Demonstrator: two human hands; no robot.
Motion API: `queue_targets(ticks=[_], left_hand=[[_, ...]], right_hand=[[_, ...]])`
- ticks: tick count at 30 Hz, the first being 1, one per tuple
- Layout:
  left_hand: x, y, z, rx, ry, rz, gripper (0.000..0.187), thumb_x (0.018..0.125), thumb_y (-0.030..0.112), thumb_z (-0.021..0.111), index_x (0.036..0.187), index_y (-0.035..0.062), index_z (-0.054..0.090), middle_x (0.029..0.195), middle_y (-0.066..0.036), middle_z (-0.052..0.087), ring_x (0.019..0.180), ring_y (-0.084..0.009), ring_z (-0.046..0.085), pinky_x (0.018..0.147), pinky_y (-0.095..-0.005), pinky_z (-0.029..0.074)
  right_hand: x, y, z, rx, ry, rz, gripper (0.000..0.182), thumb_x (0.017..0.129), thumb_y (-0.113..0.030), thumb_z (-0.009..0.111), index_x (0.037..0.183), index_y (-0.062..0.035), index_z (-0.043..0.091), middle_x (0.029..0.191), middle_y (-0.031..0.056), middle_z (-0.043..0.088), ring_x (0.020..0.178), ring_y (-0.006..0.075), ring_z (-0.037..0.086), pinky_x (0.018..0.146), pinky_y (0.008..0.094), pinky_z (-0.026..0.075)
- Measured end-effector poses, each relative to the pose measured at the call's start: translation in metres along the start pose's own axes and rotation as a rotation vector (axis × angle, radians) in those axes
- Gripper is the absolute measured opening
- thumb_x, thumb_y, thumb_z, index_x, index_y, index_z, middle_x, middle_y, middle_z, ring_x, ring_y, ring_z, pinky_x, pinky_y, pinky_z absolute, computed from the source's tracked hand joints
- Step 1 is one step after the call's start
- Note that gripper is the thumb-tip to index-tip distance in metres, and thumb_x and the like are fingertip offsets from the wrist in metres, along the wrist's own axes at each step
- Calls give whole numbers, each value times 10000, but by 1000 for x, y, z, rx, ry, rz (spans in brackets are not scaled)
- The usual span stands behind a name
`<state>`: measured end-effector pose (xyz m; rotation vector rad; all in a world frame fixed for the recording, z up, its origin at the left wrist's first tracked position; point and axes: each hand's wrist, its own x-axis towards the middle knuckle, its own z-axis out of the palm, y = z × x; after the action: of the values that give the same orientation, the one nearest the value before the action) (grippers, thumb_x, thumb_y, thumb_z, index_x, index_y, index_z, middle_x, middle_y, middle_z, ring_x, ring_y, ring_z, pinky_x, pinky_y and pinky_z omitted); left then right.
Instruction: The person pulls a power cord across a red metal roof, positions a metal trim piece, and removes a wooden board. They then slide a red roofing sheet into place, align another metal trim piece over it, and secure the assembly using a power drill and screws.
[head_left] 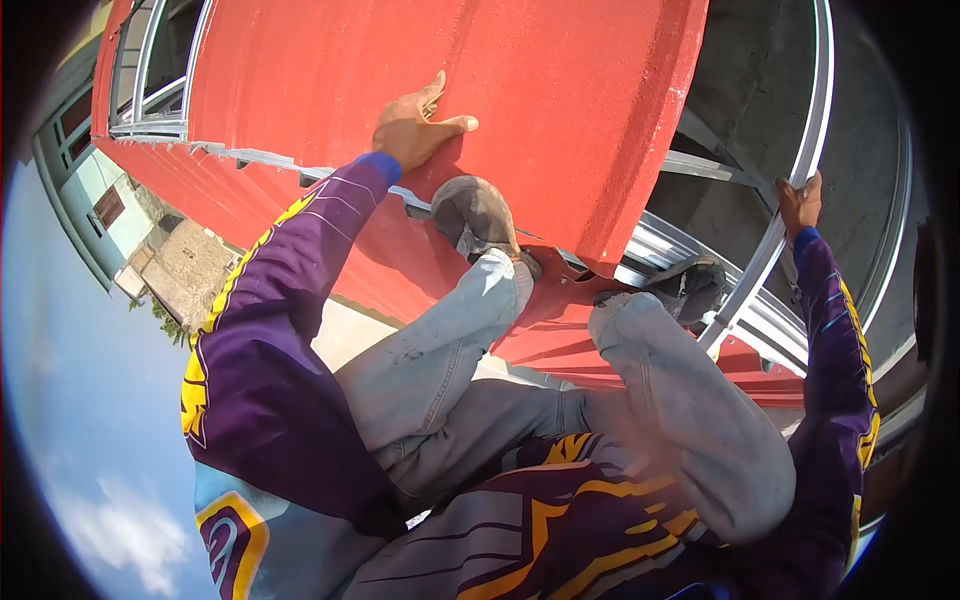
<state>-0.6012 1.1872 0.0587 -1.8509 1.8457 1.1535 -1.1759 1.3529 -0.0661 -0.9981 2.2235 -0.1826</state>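
My left hand (pixel 415 125) rests on a red ribbed metal roofing sheet (pixel 560 110), its thumb and a finger spread apart and nothing held in it. Over at the right, my right hand (pixel 800 207) is wrapped round a long silver metal beam (pixel 815 110), which runs down past my knee. The sheet's right edge stops short of that beam, leaving a gap with bare framing. My left shoe (pixel 475 215) presses at the sheet's lower edge, while my right shoe (pixel 690 285) stands on the silver framing.
Below the sheet's edge hangs more red metal cladding (pixel 245 200). Silver cross members (pixel 710 168) span the opening, with a grey surface far beneath. Another frame section (pixel 150 125) shows at the upper left. A pale green building (pixel 120 205) and sky lie beyond, a long way down.
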Motion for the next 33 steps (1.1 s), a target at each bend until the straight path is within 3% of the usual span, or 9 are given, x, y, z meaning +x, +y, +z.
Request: queue_targets(ticks=[9,11,17,19,21,25,27,30,33], left_hand=[[4,-9,3,182,-103,-17,997,755,561,732,1462,-12,325,1285,-289,554,1205,-364,564,1016,-407,456],[8,-7,5,203,-16,39,1004,734,621,721,1485,82,330,1271,-222,592,1178,-356,579,997,-435,474],[1,-7,1,136,-55,-19,941,761,625,696,1488,143,345,1290,-175,595,1176,-353,581,1000,-448,475],[-1,-12,0,92,-3,23,933,763,620,696,1481,130,359,1279,-206,593,1179,-359,579,1003,-439,470],[-7,-17,-3,45,46,61,925,765,615,695,1474,116,374,1267,-237,591,1182,-366,578,1005,-430,466],[-43,-62,-17,79,281,-124,702,831,521,652,1369,97,499,959,-190,700,966,-367,666,870,-440,522],[-58,-87,-22,101,399,-243,619,848,487,636,1318,94,545,852,-157,716,882,-359,686,819,-438,537],[-72,-126,-11,-6,645,-464,526,830,428,661,1254,123,591,783,-147,705,759,-371,689,722,-481,541],[-34,-173,51,-1853,718,-182,299,891,230,597,1130,52,621,762,-83,669,617,-246,647,525,-378,499]], right_hand=[[-1,2,3,-27,13,-29,688,747,-288,748,1295,-4,444,1120,239,641,1043,371,636,896,411,483],[11,-4,9,-50,79,-62,696,746,-277,748,1299,3,430,1105,245,643,1038,379,637,892,412,484],[16,18,8,-126,81,-8,704,741,-263,767,1289,1,410,1054,221,645,969,359,644,884,413,497],[25,30,9,-193,57,-4,713,747,-344,759,1293,-34,420,1112,264,633,1062,415,619,916,436,482],[14,15,0,-49,-2,2,704,770,-242,757,1318,-1,387,1204,232,578,1090,334,600,933,411,474],[26,11,-1,-180,-27,99,760,772,-260,758,1345,9,337,1255,240,526,1086,311,573,977,376,447],[44,21,-9,-234,-149,122,770,779,-269,753,1350,3,313,1244,228,516,1056,331,579,945,439,476],[19,-61,-30,-219,-331,420,747,787,-279,748,1327,1,314,1181,199,514,1022,342,587,843,549,511],[79,-21,-38,-245,-597,587,745,781,-243,743,1332,-5,302,1163,178,514,1014,338,588,843,562,516]])
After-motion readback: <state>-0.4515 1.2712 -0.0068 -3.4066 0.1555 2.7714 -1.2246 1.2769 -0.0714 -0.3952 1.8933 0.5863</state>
